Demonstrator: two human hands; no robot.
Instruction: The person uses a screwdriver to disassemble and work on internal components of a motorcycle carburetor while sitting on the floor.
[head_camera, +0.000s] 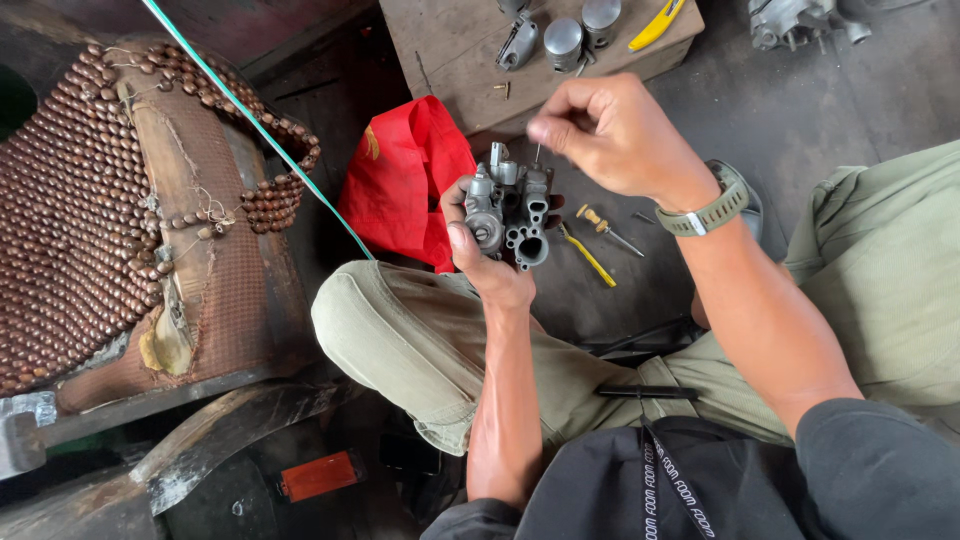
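Hands at work on a small grey metal carburettor body, held up over the person's knees.

Seen from the head camera, the left hand is clamped round the carburettor body, thumb along its left side, the ports facing the camera. The right hand hovers just above it, fingertips pinched together on a thin pin that points down at the top of the casting; a watch sits on that wrist. Behind the part lies a red cloth. On the floor just right of it rest two small screwdrivers. Farther off, a wooden board carries two pistons. A beaded seat cover fills the left.
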